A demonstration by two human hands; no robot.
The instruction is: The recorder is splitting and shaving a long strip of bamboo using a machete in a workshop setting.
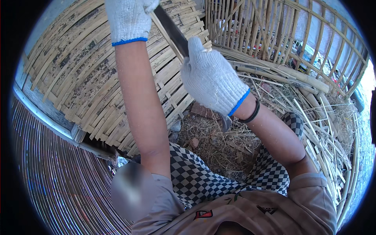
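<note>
Both my hands wear white knitted gloves with blue cuffs. My right hand (213,76) is closed round the handle of a large knife (173,31). Its dark blade slants up and left toward my other hand, and a curved handle end pokes out below my right wrist. A pale bamboo strip (164,33) lies along the blade's left edge. At the top of the view my left hand (130,19) is closed at the strip's upper end, its fingers partly cut off by the picture's edge. The strip's lower end reaches my right glove.
A woven bamboo panel (82,74) leans on the left. Behind stands a bamboo slat fence (270,31). Split bamboo strips (327,156) lie in a heap on the right, near thicker poles (301,76). Shavings (223,145) cover the ground between my checkered trouser legs (196,168).
</note>
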